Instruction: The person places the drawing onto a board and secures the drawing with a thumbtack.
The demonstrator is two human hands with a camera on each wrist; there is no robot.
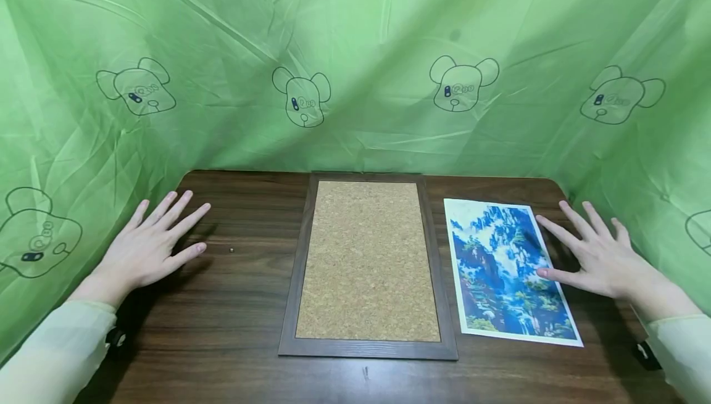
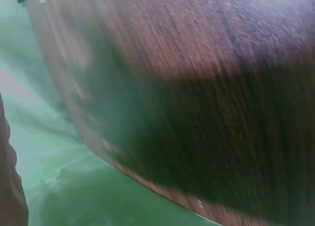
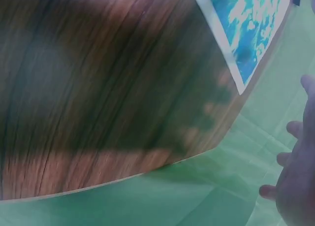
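Left hand [image 1: 149, 247] and right hand [image 1: 602, 262] spread empty fingers; the print [image 1: 508, 274], beside the framed corkboard [image 1: 369, 262], seems best lifted by its edges — unbent.

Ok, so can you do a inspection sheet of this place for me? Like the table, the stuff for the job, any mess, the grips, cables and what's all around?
Surface: dark wood-look table, with a shadow near each hand.
Job's things: framed corkboard lying face up in the middle; blue picture to its right, apart from it.
Clutter: one speck left of the corkboard, too small to identify.
Left grip: bare hand, fingers spread, holding nothing.
Right grip: bare hand, fingers spread, near the picture's right edge, holding nothing.
Cables: nothing seen.
Surroundings: green cloth with cartoon animal heads.
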